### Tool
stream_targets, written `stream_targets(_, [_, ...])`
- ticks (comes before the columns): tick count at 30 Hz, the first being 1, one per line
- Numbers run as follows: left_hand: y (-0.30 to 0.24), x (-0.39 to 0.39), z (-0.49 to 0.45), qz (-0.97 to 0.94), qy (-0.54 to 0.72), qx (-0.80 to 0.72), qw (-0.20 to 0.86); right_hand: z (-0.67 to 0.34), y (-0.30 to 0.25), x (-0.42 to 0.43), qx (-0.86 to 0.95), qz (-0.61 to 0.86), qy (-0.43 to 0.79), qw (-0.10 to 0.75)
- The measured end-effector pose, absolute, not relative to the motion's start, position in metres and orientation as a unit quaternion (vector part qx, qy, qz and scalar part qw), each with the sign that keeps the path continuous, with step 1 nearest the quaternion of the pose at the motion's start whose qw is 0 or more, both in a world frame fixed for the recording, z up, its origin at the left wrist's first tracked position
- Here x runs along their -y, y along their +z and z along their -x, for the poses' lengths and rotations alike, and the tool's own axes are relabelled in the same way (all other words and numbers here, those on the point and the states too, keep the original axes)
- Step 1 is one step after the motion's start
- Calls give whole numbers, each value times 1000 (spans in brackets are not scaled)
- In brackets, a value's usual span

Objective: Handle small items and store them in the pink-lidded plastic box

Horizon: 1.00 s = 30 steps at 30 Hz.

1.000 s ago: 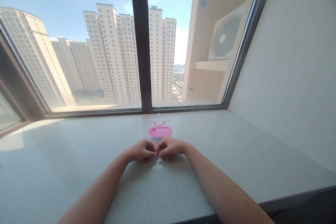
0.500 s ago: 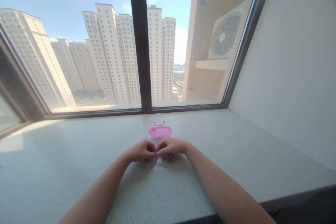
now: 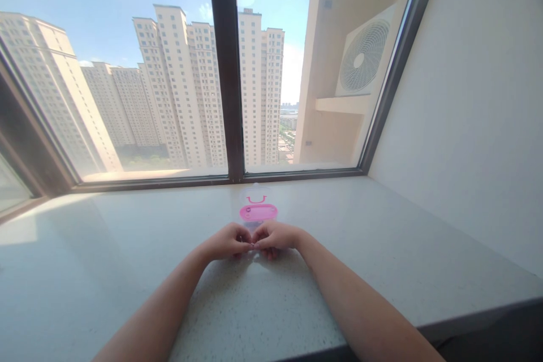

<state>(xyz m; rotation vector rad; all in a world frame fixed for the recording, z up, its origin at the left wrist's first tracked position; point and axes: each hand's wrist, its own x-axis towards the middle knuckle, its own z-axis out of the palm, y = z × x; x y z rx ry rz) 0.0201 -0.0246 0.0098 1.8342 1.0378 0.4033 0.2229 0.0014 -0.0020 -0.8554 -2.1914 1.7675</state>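
Note:
My left hand (image 3: 231, 241) and my right hand (image 3: 278, 237) meet fingertip to fingertip low over the speckled white sill (image 3: 254, 305). Both are closed in a pinch. Whatever lies between the fingers is too small to make out. Just beyond the hands sits a small pink oval box (image 3: 259, 213) with small dark and pale bits in it. Its clear lid (image 3: 255, 188) stands up behind, with a pink handle (image 3: 257, 200) on it. Below the box, something clear or glossy shows in part near the fingers; the hands hide most of it.
A dark-framed window (image 3: 236, 178) rises along the back of the sill, with tall buildings outside. A white wall (image 3: 475, 124) closes off the right side. The sill's front edge (image 3: 475, 319) runs along the lower right, with a dark space below it.
Almost nothing differs. The fingers of both hands have shifted very slightly while staying pinched together; the pink box stays in place.

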Motion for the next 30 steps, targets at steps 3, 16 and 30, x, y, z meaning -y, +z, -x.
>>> stream_targets(3, [9, 24, -20, -754, 166, -421, 476, -222, -1, -1, 748, 291, 588, 100])
stream_targets(16, [8, 23, -18, -752, 154, -439, 466, -221, 2, 1, 746, 304, 584, 100])
stream_targets(30, [12, 28, -22, -789, 150, -419, 424, -219, -1, 2, 766, 310, 553, 109])
